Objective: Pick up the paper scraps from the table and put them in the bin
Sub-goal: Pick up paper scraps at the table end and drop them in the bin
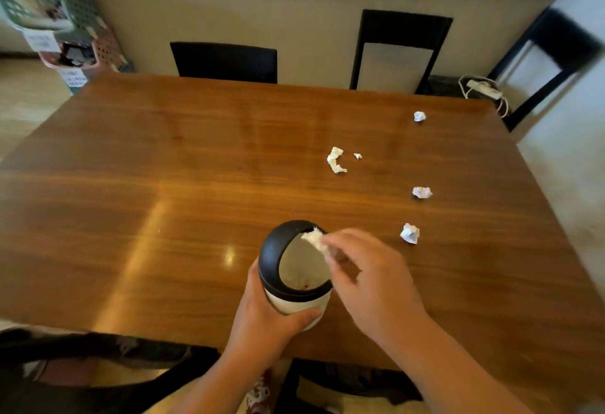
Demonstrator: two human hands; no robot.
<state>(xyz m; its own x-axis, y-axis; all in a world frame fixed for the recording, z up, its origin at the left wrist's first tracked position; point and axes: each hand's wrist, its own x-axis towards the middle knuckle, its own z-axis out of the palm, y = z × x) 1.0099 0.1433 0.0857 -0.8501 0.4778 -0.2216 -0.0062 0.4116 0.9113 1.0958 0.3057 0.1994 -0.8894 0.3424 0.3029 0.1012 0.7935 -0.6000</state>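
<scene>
A small white bin [296, 304] with a black swing-top rim stands near the front edge of the wooden table [163, 168]. My left hand [262, 318] is wrapped around its lower body. Over the bin's opening, my right hand [366, 276] pinches a crumpled white paper scrap [315, 239] between its fingertips. Several more scraps lie to the right: a ball [410, 233] close to the bin, another [422, 192] farther back, one [419, 116] near the far edge, a curled strip [335, 160] and a tiny bit [357, 155] beside it.
Black chairs [226, 61] stand along the table's far side and at the right corner. Stacked plastic baskets [65, 27] sit on the floor at the back left. A power strip with cable [484, 89] lies behind the table's right corner.
</scene>
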